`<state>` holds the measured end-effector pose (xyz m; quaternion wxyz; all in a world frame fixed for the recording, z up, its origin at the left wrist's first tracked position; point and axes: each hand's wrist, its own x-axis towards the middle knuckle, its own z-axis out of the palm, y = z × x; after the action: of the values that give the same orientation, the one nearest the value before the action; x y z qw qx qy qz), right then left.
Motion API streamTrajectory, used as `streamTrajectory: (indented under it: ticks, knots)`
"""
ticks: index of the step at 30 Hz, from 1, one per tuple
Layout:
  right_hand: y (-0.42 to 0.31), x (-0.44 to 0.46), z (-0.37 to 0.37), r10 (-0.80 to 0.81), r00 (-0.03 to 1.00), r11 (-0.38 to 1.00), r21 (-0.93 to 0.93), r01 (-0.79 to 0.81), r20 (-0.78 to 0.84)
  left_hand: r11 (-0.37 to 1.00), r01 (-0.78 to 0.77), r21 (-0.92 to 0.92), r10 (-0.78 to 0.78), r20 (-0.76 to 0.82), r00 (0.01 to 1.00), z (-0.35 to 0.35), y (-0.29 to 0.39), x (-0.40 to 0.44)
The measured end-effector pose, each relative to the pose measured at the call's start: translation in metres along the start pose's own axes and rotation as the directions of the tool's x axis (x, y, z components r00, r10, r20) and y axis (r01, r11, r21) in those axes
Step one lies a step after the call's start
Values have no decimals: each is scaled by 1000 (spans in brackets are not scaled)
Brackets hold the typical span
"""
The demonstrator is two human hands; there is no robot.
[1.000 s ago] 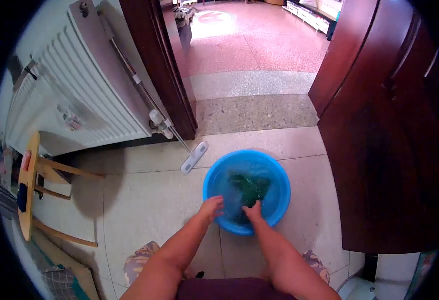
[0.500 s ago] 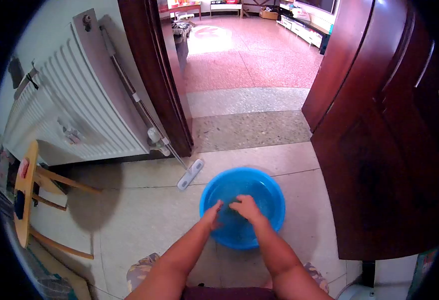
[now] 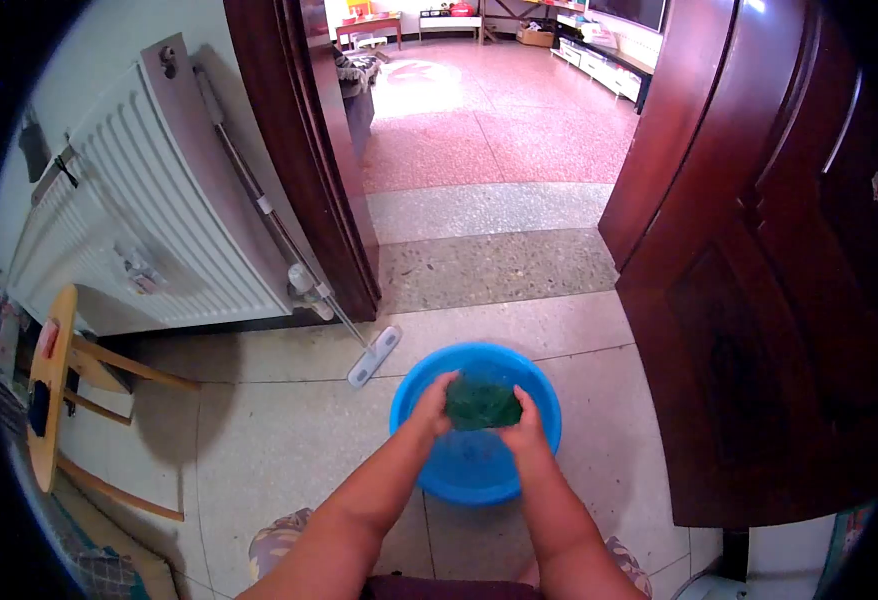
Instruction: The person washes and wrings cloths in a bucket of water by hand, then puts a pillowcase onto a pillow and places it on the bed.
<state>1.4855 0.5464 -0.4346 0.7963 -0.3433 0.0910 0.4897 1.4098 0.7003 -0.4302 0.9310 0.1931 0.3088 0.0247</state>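
A round blue basin (image 3: 547,445) with water in it stands on the tiled floor in front of me. Over the basin, a dark green, glossy mass (image 3: 483,402) is held between my two hands. My left hand (image 3: 437,405) grips its left side, fingers curled round the edge. On the right side my right hand (image 3: 525,422) grips it, with the thumb and fingers at the lower right corner. Whether the green mass touches the water cannot be made out.
A flat mop (image 3: 375,357) leans by a white radiator (image 3: 149,200) at left. Near it stands a wooden stool (image 3: 56,390). A dark red door (image 3: 759,300) is at right, and a doorway opens onto a pink floor (image 3: 519,110).
The green mass, earlier low in the basin, is now raised between both hands. My hands have closed on its two sides. The view has tilted up somewhat, showing more of the far room.
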Motion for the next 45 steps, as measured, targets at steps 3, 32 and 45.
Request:
streamTrajectory:
  ticks: [3, 32, 45]
  knots:
    - [11, -8, -4, 160, 984, 970, 175, -171, 73, 990, 9, -144, 9, 127, 992, 10, -12, 7]
    - [39, 20, 11, -147, 965, 988, -71, 135, -216, -44, -143, 989, 467, 147, 872, 50, -22, -13]
    - [-3, 8, 11, -284, 933, 392, -861, 324, 222, 627, -486, 609, 408, 275, 871, 17, 17, -43]
